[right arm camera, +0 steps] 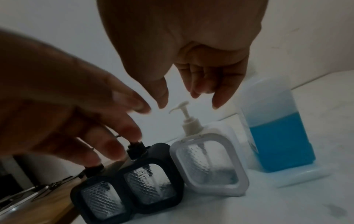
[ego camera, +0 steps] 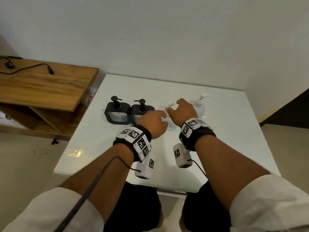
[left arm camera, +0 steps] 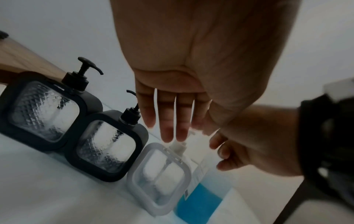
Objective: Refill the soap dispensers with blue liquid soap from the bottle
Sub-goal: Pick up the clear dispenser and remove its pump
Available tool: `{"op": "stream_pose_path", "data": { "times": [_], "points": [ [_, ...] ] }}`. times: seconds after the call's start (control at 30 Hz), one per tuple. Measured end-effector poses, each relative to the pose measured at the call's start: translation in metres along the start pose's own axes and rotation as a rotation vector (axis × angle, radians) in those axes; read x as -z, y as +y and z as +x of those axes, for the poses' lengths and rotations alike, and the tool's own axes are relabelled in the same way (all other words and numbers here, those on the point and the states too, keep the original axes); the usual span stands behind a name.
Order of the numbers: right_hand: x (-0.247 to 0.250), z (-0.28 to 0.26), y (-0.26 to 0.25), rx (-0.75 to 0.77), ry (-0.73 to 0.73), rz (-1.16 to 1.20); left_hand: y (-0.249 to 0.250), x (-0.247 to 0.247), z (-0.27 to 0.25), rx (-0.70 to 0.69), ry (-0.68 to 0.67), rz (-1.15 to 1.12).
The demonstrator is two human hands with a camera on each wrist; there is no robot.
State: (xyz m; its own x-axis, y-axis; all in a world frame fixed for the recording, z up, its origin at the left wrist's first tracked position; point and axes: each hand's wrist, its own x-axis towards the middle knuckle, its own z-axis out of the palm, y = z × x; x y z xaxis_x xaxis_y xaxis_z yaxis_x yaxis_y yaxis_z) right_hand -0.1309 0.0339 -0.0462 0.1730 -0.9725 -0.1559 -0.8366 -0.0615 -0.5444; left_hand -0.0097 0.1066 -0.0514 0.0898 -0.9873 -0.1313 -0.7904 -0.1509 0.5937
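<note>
Both the left hand [ego camera: 154, 122] and right hand [ego camera: 184, 111], fingers spread and holding nothing, hover above the white square plastic dispenser [right arm camera: 208, 165], probably to unscrew its pump, beside 2 black dispensers [ego camera: 129, 113] and the blue-soap bottle [right arm camera: 277, 133].

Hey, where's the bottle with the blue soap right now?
The blue soap bottle stands upright on the white table, at the right end of the row, just right of the white dispenser and beyond the right hand.

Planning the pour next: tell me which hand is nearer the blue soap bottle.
Right. The right hand hovers over the white dispenser, which stands right beside the bottle. The left hand is on the dispenser's far side, towards the black dispensers.
</note>
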Motion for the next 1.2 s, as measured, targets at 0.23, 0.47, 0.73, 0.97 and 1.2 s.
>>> {"op": "stream_pose_path", "data": {
  "times": [0.23, 0.47, 0.73, 0.97, 1.2],
  "points": [
    [-0.025, 0.03, 0.01, -0.037, -0.105, -0.058, 0.0, 0.007, 0.006, 0.024, 0.036, -0.055],
    [-0.027, 0.03, 0.014, 0.006, -0.062, -0.034, -0.013, 0.016, 0.002, 0.107, 0.008, -0.008],
    [0.006, -0.011, 0.014, 0.203, -0.095, -0.058, -0.008, 0.021, -0.008, 0.078, -0.02, -0.049],
    [0.02, -0.066, 0.013, 0.382, -0.198, -0.046, -0.007, 0.01, -0.034, -0.041, -0.263, 0.059],
    [0.018, -0.07, -0.001, 0.431, -0.192, -0.004, -0.012, 0.016, -0.045, -0.058, -0.128, 0.055]
  ]
}}
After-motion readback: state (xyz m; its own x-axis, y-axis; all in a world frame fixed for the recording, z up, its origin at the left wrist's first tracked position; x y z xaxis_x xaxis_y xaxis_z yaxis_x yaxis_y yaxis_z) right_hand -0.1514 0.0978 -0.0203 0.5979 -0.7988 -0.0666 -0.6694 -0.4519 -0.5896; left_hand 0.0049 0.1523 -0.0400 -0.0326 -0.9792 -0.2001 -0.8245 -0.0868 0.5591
